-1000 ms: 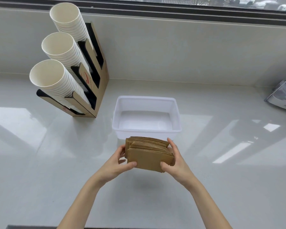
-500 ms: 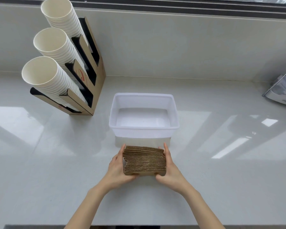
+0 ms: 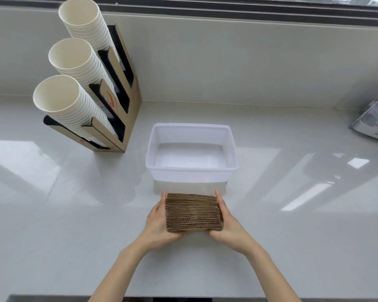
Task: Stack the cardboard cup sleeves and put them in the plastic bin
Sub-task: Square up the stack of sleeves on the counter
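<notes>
A squared-up stack of brown corrugated cup sleeves (image 3: 192, 212) stands on edge on the white counter, its wavy edges facing up. My left hand (image 3: 159, 221) presses its left end and my right hand (image 3: 227, 223) presses its right end, thumbs under the near side. Just beyond the stack sits the translucent white plastic bin (image 3: 232, 149), with nothing inside it.
A cardboard cup holder (image 3: 129, 101) with three slanted rows of white paper cups (image 3: 74, 110) stands at the back left. A clear acrylic stand (image 3: 373, 120) sits at the far right. A wall and window ledge run along the back. The counter's front edge lies below my forearms.
The stack was held tilted with its flat face toward me; it has turned edge-up and come down slightly nearer me, with both hands moved to its ends.
</notes>
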`<state>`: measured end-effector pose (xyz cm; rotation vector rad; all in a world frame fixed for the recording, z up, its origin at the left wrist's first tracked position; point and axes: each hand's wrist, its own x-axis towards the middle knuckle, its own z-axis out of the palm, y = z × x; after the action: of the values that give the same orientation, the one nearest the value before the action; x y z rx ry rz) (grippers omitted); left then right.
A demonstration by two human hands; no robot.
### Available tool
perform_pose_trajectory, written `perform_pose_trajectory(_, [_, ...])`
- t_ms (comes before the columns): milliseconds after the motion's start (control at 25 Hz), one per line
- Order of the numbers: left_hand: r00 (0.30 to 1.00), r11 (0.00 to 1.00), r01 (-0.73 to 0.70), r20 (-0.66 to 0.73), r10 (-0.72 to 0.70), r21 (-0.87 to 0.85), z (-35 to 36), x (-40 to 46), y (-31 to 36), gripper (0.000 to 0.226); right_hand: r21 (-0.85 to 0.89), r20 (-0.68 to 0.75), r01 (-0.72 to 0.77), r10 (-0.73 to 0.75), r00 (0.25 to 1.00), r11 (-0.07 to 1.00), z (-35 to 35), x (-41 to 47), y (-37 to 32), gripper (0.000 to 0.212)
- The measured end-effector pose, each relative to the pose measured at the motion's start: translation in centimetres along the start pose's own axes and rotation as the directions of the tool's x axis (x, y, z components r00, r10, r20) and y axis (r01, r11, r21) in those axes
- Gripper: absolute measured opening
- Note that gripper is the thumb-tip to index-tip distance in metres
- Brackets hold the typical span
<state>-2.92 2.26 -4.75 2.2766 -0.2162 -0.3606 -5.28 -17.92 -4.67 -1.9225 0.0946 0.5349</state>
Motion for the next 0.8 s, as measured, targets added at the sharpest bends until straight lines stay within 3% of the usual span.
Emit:
perform_pose_trajectory(160, [0.997, 0.998, -0.059, -0.057, 0.059, 0.004, 0.1, 0.2, 0.3, 0.085, -0.03, -0.076, 0.01, -0.012, 0.997, 1.0, 0.8, 0.1, 0.0, 0.098])
perform_pose_trajectory(320, [0.999, 0.999, -0.018, -0.05, 0.015, -0.048, -0.2, 0.4, -0.3, 0.091, -0.029, -0.154, 0.033, -0.037, 0.987, 0.999, 0.7, -0.1, 0.4, 0.093])
perform_pose_trajectory(520, [0.999, 0.985, 0.036, 0.017, -0.033, -0.166, -0.9, 0.3, -0.1, 0.09, -0.053, -0.14, 0.047, -0.054, 0.989, 0.998, 0.6, -0.3, -0.2, 0.096])
perform_pose_trajectory(680, [0.987, 0.899, 0.116, 0.149, -0.057, -0.422, -2.1, 0.0, 0.3, 0.075, 0.135, -0.059, 0.03, -0.022, 0.998, 0.99, -0.2, -0.8, -1.5, 0.091])
perform_pose_trajectory(800, [0.988, 0.806, 0.129, 0.141, -0.058, -0.577, -3.0, -0.1, 1.5, 0.075, 0.28, -0.043, 0.019, -0.007, 0.999, 0.96, -0.4, -1.1, -3.1, 0.078])
